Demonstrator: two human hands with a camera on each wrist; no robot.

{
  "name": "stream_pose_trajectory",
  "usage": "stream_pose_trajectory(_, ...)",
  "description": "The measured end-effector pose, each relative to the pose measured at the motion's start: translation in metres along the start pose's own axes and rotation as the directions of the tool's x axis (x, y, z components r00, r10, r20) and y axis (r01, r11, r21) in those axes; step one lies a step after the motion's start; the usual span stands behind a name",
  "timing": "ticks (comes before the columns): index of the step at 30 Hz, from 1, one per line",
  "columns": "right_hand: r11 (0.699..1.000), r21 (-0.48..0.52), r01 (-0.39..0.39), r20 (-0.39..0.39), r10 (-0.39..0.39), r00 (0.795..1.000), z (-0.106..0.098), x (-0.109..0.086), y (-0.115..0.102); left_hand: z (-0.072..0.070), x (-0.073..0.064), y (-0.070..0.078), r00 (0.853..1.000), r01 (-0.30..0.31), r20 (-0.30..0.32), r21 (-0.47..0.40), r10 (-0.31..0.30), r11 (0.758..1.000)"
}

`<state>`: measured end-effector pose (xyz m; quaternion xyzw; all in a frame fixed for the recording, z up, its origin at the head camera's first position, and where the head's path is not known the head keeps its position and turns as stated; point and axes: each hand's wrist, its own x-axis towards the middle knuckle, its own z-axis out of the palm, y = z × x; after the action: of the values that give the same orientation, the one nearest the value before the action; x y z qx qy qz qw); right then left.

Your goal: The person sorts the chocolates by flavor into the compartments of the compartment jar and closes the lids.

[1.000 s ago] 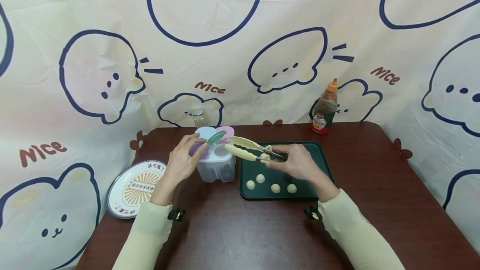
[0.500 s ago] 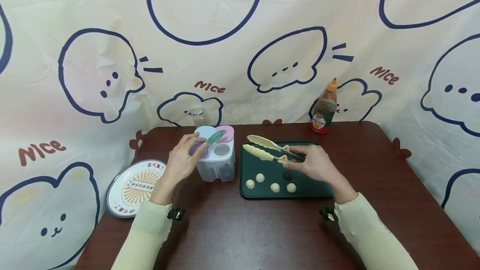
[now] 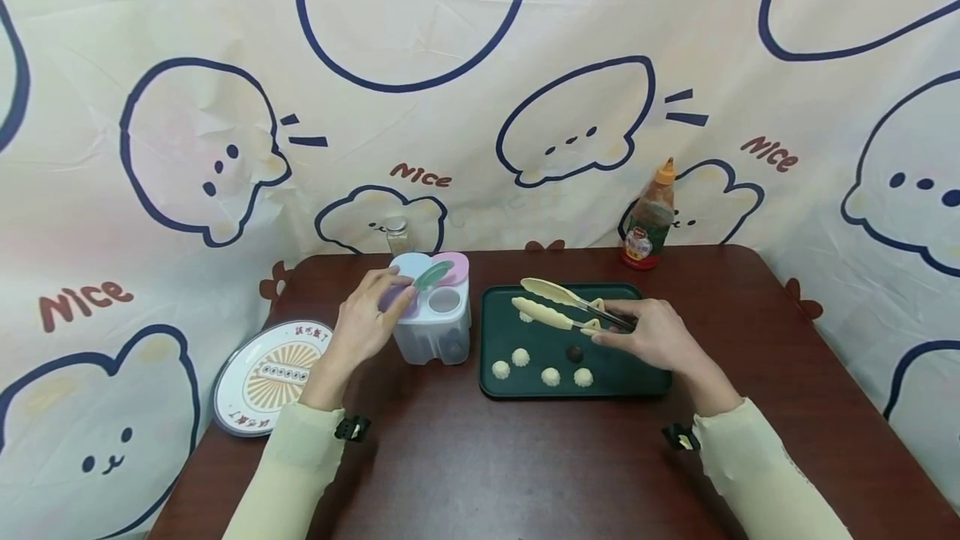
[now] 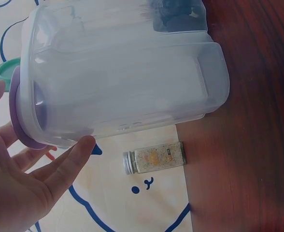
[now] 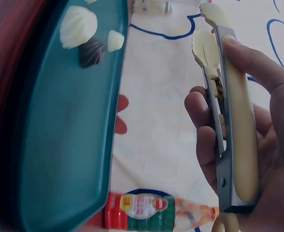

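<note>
My left hand (image 3: 365, 312) grips the top corner of a clear storage box (image 4: 127, 82) with several coloured lids. Its fingers lie along the box's side and by the purple lid (image 4: 23, 118). A green flip lid (image 3: 432, 275) stands raised beside the fingertips, over a round opening (image 3: 443, 300). My right hand (image 3: 654, 332) holds cream-tipped food tongs (image 3: 577, 307) above the dark green tray (image 3: 495, 315); their tips are apart with nothing between them. Small white ridged balls (image 3: 551, 377) and one dark brown ball (image 3: 574, 353) lie on the tray.
A round patterned plate (image 3: 277, 377) lies at the table's left edge. A small seasoning jar (image 3: 397, 236) stands behind the box, and a sauce bottle (image 3: 648, 219) at the back right. A printed cloth (image 3: 465, 132) hangs behind the table (image 3: 487, 465).
My right hand has drawn the tongs rightward, from close to the box's opening to over the tray, uncovering the dark ball. My left hand has stayed on the box.
</note>
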<state>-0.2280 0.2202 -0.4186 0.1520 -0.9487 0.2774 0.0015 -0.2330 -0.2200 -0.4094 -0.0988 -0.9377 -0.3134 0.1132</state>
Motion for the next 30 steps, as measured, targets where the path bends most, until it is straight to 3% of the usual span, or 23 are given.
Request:
stream_pose_trajectory(14,0.999,-0.026,-0.03,0.016,0.03,0.999,-0.007,-0.016,0.031,-0.001,0.0,0.001,1.0,0.001,0.004,-0.004,-0.001,1.0)
stream_pose_trajectory(30,0.994,-0.105,0.003,0.05,0.002,0.999,-0.003,-0.033,0.063,0.0,0.0,0.0,1.0,0.0,0.001,0.0,0.0,1.0)
